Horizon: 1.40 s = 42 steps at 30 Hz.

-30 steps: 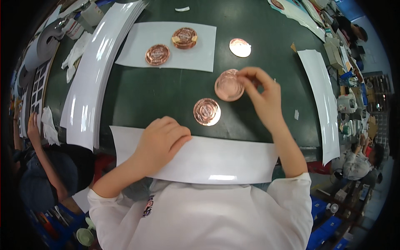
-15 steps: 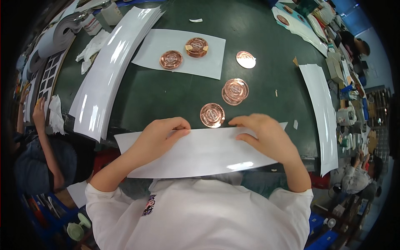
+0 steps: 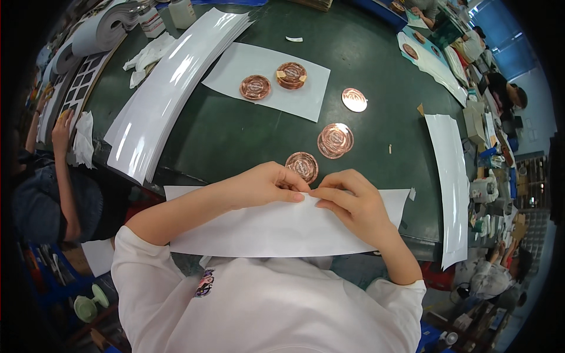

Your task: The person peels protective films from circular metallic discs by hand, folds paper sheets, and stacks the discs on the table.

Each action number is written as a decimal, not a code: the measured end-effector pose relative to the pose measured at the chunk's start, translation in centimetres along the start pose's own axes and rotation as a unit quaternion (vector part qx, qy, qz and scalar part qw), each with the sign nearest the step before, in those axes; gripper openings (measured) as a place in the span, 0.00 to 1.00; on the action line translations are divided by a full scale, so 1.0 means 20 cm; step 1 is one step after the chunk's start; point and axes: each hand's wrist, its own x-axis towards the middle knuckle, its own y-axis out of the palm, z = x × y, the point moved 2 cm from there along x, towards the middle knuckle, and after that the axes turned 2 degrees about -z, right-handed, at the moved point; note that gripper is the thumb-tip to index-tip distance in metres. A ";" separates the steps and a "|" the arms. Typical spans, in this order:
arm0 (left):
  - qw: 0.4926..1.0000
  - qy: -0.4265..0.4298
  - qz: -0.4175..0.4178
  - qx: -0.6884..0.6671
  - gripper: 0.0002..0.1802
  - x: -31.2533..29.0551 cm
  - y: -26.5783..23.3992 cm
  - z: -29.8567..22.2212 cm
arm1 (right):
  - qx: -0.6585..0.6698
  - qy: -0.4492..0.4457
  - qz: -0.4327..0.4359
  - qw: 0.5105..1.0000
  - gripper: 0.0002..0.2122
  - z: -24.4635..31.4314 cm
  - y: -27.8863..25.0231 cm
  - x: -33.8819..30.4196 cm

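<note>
A glossy white sheet (image 3: pixel 253 232) lies across the table's near edge, close to my body. At its far edge, my left hand (image 3: pixel 279 183) and my right hand (image 3: pixel 353 203) meet, fingertips almost touching. Thumb and fingers of each are pinched on the sheet's rim; anything smaller between them is hidden. Just beyond my fingers lies a round copper-coloured disc (image 3: pixel 301 166), partly covered by my left hand. Farther off are a small overlapping pile of copper discs (image 3: pixel 335 140) and a single shiny disc (image 3: pixel 354 100).
Two stacks of copper discs (image 3: pixel 255 87) sit on a white sheet (image 3: pixel 312 106) at the far middle. Long glossy sheets (image 3: pixel 170 94) lie at left, another strip (image 3: pixel 447 188) at right. Bottles (image 3: pixel 151 20) and crumpled cloth (image 3: pixel 148 56) stand far left. A co-worker's hand (image 3: pixel 62 130) shows at left.
My left hand has moved right along the sheet's edge to meet my right hand, which has shifted slightly left and closed its fingers. The whole view has shifted a little.
</note>
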 end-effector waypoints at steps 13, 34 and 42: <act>0.995 -0.069 0.010 -0.065 0.13 0.00 0.03 0.03 | -0.118 -0.117 -0.007 0.986 0.11 0.00 0.06 -0.02; 0.871 0.186 -0.216 0.400 0.05 -0.15 0.07 0.06 | 0.103 -0.057 -0.131 0.984 0.10 0.03 -0.26 -0.13; 0.669 0.350 -0.273 0.596 0.13 -0.13 0.05 0.17 | 0.191 0.226 -0.206 0.933 0.04 -0.12 -0.05 -0.02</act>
